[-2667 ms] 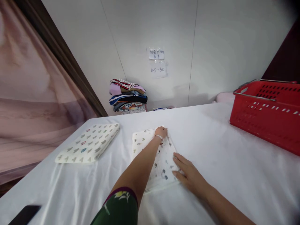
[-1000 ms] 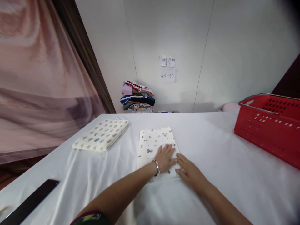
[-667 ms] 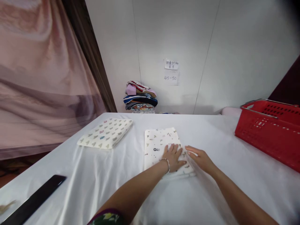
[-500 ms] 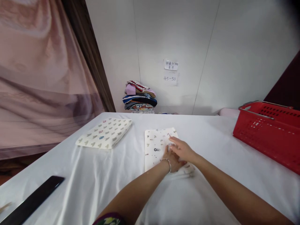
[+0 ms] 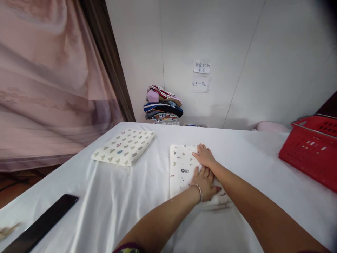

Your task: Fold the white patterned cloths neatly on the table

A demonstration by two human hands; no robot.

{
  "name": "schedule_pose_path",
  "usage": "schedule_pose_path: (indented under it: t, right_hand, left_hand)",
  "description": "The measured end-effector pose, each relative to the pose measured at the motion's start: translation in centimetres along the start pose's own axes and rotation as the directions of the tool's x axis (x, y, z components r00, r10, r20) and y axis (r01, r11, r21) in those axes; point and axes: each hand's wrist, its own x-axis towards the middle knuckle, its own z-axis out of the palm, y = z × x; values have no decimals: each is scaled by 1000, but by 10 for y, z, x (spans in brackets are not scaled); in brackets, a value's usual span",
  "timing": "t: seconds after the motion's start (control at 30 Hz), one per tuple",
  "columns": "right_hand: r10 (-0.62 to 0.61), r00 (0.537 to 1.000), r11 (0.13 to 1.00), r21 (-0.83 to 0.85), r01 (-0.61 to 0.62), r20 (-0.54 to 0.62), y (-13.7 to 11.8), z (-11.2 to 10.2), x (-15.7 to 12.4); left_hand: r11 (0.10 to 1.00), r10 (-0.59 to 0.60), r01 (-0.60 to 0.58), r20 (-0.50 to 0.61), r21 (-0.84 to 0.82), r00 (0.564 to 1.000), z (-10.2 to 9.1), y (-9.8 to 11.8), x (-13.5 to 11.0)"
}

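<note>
A folded white cloth with small printed figures (image 5: 181,168) lies in the middle of the table. My left hand (image 5: 205,183), with a bracelet on its wrist, lies flat and open on the cloth's near part. My right hand (image 5: 204,156) crosses over the left one and rests flat, fingers stretched out, on the cloth's far part. Neither hand grips anything. A second folded cloth with a heart-like print (image 5: 123,151) lies further left, apart from both hands.
The table is covered with a white sheet (image 5: 110,196). A red plastic basket (image 5: 310,151) stands at the right edge. A dark flat object (image 5: 42,223) lies at the near left. A pile of folded clothes (image 5: 163,105) sits by the wall behind. A pink curtain (image 5: 47,84) hangs left.
My left hand drew back from the cloth's far end to its near part. My right hand left the cloth's right edge and slid over the left hand to the far part.
</note>
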Motion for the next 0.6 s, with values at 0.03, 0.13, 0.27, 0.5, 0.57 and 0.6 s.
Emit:
schedule_pose_path:
  t: [0.03,0.13,0.27,0.5,0.57,0.6]
  right_hand:
    - [-3,1000,1000,-4,3,2,1,1,-1]
    - [-24,1000,1000,-19,24,-13,1,1,-3]
    - [-28,999,999,16,28,-18,2,0,-4]
    - [18,1000,997,69,-17,-21,2,0,-3]
    - [20,1000,997,76,-19,-16,3,0,-3]
    - [18,1000,997,79,-17,-14,3,0,-3]
  left_hand:
    - [1000,14,-14,1,-12,1000,-6,-4,1]
    - [997,-75,75,-56,-5,996,-32,-29,10]
    - [882,-432,467,-281,67,857,-51,-87,26]
    - [810,-586,560,-237,-172,775,-32,-131,26]
    - [729,-682,599,-282,-331,674,-34,-133,24]
    - [671,-738,622,-282,-404,613,-37,-136,23]
